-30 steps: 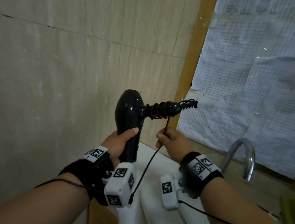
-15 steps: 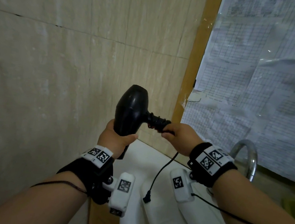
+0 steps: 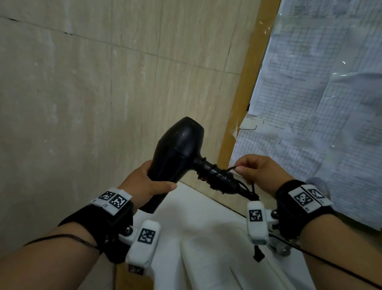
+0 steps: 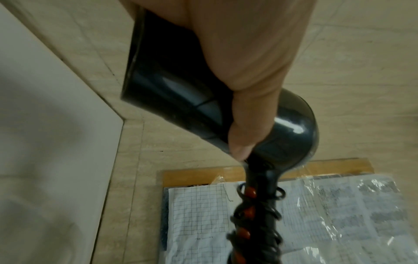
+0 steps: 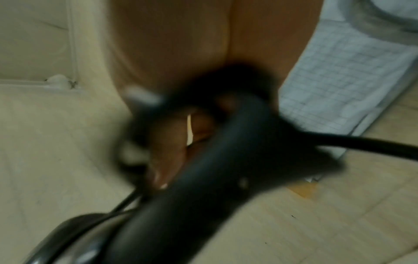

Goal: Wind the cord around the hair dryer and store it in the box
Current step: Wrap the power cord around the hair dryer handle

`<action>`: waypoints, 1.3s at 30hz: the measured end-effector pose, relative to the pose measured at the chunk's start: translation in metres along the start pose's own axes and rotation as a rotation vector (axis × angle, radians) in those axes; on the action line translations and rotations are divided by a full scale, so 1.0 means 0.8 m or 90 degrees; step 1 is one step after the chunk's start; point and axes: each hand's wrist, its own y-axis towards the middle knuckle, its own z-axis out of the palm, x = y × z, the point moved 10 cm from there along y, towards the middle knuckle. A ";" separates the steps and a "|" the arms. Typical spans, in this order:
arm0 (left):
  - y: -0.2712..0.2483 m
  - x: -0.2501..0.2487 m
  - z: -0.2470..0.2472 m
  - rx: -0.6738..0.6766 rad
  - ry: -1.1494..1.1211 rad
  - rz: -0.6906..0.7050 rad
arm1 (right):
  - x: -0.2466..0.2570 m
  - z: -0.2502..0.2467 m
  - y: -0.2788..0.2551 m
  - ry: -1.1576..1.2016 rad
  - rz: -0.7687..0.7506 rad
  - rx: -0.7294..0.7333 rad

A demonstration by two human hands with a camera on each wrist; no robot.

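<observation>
L hand (image 3: 147, 183) grips hair dryer (image 3: 178, 150) barrel — R hand (image 3: 259, 173) pinches cord (image 3: 217, 172) wound round handle.

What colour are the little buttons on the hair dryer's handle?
Orange-red buttons on the black hair dryer; clearest in the left wrist view.

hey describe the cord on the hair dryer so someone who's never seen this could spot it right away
Start at the beige tiled wall; before it the left hand holds a black hair dryer by its barrel. The cord is the thin black line coiled round the dryer's handle, its free end pinched by the right hand. Unlike the smooth glossy body, it forms ridged loops.
</observation>
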 end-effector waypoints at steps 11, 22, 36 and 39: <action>-0.002 0.012 0.028 0.057 -0.203 -0.075 | -0.035 0.039 -0.008 0.294 0.077 0.006; 0.003 0.023 0.036 -0.062 -0.226 -0.105 | -0.016 0.114 -0.009 0.277 0.141 -0.050; 0.002 0.006 0.001 -0.189 -0.007 0.012 | 0.046 0.123 -0.004 -0.034 0.023 0.064; 0.004 0.005 -0.001 -0.168 0.047 0.017 | 0.053 0.100 0.003 -0.132 0.004 0.050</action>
